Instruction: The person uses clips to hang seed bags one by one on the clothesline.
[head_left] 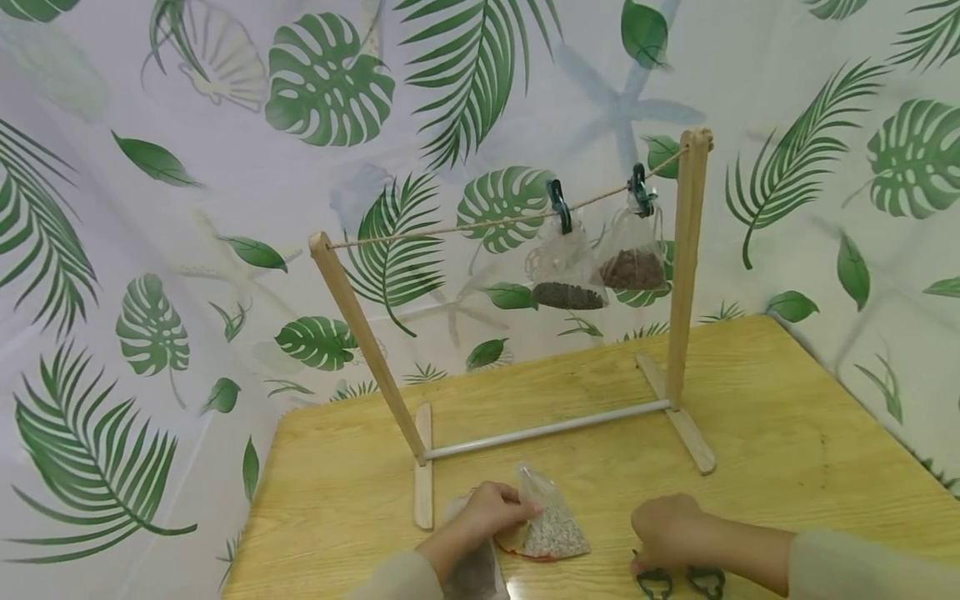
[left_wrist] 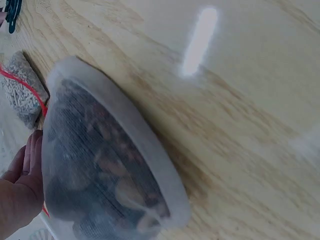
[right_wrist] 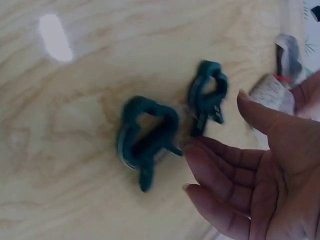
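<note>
— Two clips are lying near the tabletop's front edge, and the right hand is hovering just over them, fingers loosely open, gripping nothing.

— And the left hand?

— It is pinching the top of a bag of pale grain, which is resting on the tabletop between the rack's base and the front edge. A second bag, with dark contents, is lying against that wrist.

— How should this be handled?

— I am judging that the right hand should be taking one clip by its handles, squeezing fully, while the left is keeping the bag's neck gathered.

— The count?

— Four bags: two on the tabletop, two hanging from the string. Four clips: two lying, two on the string. One rack.
</note>
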